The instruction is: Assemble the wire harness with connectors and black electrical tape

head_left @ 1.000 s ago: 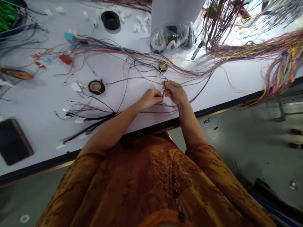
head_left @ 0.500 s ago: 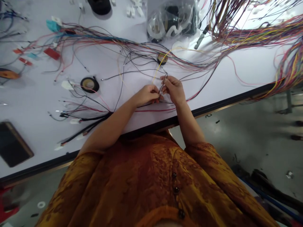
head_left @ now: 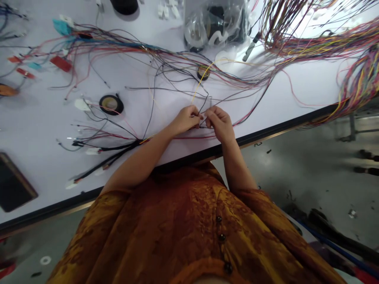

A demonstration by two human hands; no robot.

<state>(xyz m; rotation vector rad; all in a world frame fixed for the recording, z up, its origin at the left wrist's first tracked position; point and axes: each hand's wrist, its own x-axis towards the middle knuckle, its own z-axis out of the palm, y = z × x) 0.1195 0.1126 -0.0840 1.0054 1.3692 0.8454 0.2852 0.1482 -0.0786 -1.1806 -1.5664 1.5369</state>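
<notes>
My left hand (head_left: pixel 185 119) and my right hand (head_left: pixel 218 123) meet fingertip to fingertip near the front edge of the white table (head_left: pixel 44 161). Both are closed in a pinch on thin black wires (head_left: pixel 203 103) that rise from between them toward the tangle behind. A yellow wire (head_left: pixel 199 85) runs back from the same spot. A red wire (head_left: pixel 192 138) lies on the table just under my wrists.
A black tape roll (head_left: pixel 111 104) lies left of my hands, a smaller roll (head_left: pixel 203 72) behind them. A taped black harness branch (head_left: pixel 109 152) runs left. A dark phone (head_left: pixel 13 182) sits at far left. A plastic bag of tape rolls (head_left: pixel 214 27) and multicoloured wire bundles (head_left: pixel 325 47) fill the back right.
My right hand has dropped lower and closer to the left hand, pulling the black wire loop down. The view has shifted slightly.
</notes>
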